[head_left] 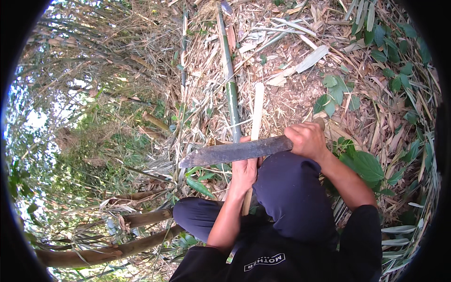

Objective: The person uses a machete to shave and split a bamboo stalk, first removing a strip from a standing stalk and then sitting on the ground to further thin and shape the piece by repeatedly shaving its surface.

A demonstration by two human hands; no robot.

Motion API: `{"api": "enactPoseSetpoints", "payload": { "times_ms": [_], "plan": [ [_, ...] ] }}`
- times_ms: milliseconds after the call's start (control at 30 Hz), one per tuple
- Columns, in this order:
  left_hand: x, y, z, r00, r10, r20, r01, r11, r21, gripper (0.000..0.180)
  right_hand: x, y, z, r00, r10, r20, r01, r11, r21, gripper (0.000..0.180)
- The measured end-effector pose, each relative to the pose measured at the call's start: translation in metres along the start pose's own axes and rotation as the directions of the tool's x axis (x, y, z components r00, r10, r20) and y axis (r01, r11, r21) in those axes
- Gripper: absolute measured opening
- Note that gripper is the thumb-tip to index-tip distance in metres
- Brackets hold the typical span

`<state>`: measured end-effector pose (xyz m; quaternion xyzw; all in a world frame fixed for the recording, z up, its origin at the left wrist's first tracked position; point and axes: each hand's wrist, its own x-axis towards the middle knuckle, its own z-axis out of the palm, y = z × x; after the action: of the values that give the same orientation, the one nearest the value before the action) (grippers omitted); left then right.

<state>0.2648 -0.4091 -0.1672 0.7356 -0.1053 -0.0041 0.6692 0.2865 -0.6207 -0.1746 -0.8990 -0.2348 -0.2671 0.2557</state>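
My right hand (305,140) is closed round the handle of a machete (235,152). Its dark, worn blade points left, lying across the view above my knee and in front of my left hand (244,173). A pale split bamboo strip (257,110) runs lengthwise through my left hand, whose fingers are closed about it and partly hidden by the blade. The strip's lower end (246,204) comes out between my legs. Just left of the strip, a green bamboo pole (230,89) stretches away along the ground, its near end reaching toward my left hand.
Dry leaves and shavings (286,103) cover the ground. A thinner bamboo stem (183,51) lies farther left. Thick brown bamboo stalks (108,254) stand at lower left, beside dense bamboo growth (94,117). Green leafy plants (364,167) grow at my right.
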Motion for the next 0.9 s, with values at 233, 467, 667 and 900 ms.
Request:
{"api": "enactPoseSetpoints", "payload": {
  "times_ms": [233, 467, 667, 900],
  "plan": [
    [-0.020, 0.007, -0.009, 0.990, 0.138, -0.004, -0.128, 0.930, 0.345, 0.016, 0.005, 0.005, 0.005, 0.996, -0.052, -0.065, 0.051, 0.999, -0.016, 0.041],
    [-0.120, -0.013, -0.019, 0.973, -0.214, 0.082, 0.191, 0.957, 0.219, 0.013, -0.031, 0.022, 0.011, 0.989, 0.148, -0.026, -0.150, 0.982, -0.117, 0.056],
    [-0.017, 0.010, -0.005, 0.999, 0.014, 0.042, -0.026, 0.947, 0.321, 0.028, -0.003, 0.003, -0.005, 1.000, 0.023, -0.019, -0.024, 0.999, -0.024, 0.048],
    [-0.021, 0.006, -0.014, 0.999, -0.048, 0.014, 0.042, 0.961, 0.274, 0.022, 0.002, -0.005, -0.003, 1.000, 0.016, -0.001, -0.016, 0.999, 0.048, 0.028]
  ]
}}
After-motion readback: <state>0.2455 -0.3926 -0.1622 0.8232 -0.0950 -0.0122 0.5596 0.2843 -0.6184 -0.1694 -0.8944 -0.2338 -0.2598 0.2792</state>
